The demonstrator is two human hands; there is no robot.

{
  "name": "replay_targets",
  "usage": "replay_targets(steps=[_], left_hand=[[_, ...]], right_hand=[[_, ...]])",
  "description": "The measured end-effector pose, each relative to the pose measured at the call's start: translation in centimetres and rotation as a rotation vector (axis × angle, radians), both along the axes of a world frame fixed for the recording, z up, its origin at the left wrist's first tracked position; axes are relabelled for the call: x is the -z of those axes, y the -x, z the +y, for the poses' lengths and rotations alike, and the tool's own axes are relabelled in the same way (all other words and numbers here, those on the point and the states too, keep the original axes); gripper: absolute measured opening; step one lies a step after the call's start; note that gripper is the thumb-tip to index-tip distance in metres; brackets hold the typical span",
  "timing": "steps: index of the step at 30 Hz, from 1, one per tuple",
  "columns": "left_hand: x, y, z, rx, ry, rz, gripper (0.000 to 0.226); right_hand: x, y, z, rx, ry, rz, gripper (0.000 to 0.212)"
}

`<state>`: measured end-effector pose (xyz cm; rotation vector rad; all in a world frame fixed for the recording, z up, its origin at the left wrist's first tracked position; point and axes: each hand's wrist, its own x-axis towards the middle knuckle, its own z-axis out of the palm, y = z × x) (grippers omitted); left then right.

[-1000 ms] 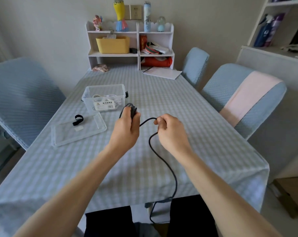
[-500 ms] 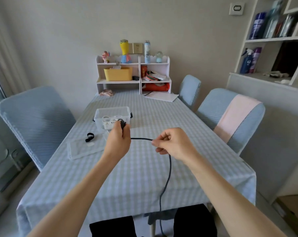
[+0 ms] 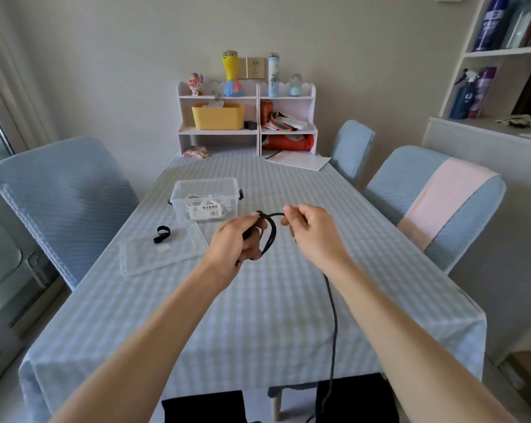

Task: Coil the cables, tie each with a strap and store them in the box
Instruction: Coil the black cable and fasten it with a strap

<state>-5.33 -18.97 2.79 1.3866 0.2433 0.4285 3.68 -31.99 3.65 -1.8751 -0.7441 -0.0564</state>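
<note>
My left hand (image 3: 235, 241) grips a small coil of black cable (image 3: 270, 236) above the middle of the table. My right hand (image 3: 311, 232) pinches the same cable just right of the coil, and the loose length hangs under my right forearm past the table's front edge. Behind the hands stands a clear plastic box (image 3: 205, 200) with a white coiled cable inside. Its clear lid (image 3: 163, 253) lies flat to the left, with a black strap (image 3: 161, 233) resting on it.
The table wears a blue checked cloth (image 3: 258, 315). Blue-covered chairs stand at the left (image 3: 63, 203) and right (image 3: 435, 203). A white shelf unit (image 3: 247, 117) with a yellow bin and papers (image 3: 297, 160) occupies the far end.
My right hand has come in close to the left, bringing a new loop of cable onto the coil. The stretch of cable between the hands is shorter than before.
</note>
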Motion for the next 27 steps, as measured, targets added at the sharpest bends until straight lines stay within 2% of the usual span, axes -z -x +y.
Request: replay_targets(steps=[3, 7, 11, 13, 16, 19, 22, 27], left_hand=[[0.6, -1.6, 1.0, 0.017, 0.074, 0.067, 0.034], [1.2, -3.2, 2.9, 0.039, 0.18, 0.132, 0.033], [2.0, -4.3, 4.5, 0.098, 0.08, 0.23, 0.039], [2.0, -4.3, 4.8, 0.14, 0.111, 0.246, 0.045], [1.6, -5.2, 5.0, 0.12, 0.297, 0.181, 0.046], [1.4, -5.9, 5.4, 0.07, 0.42, 0.071, 0.038], [1.7, -6.1, 6.1, 0.055, 0.395, 0.029, 0.031], [2.4, -5.6, 6.3, 0.095, 0.37, 0.02, 0.027]], right_hand=[[1.0, -2.2, 0.2, -0.07, -0.021, 0.063, 0.031], [2.1, -4.3, 0.3, -0.165, 0.006, 0.167, 0.011], [2.3, -6.1, 1.4, -0.158, -0.048, 0.079, 0.008], [2.2, -6.7, 2.3, -0.13, -0.107, 0.036, 0.008], [2.7, -8.6, 4.3, -0.086, -0.14, 0.069, 0.016], [3.7, -9.6, 5.7, -0.06, -0.11, 0.156, 0.024], [3.6, -9.3, 6.2, -0.14, -0.112, 0.281, 0.026], [3.9, -8.4, 7.0, -0.382, 0.116, 0.404, 0.032]])
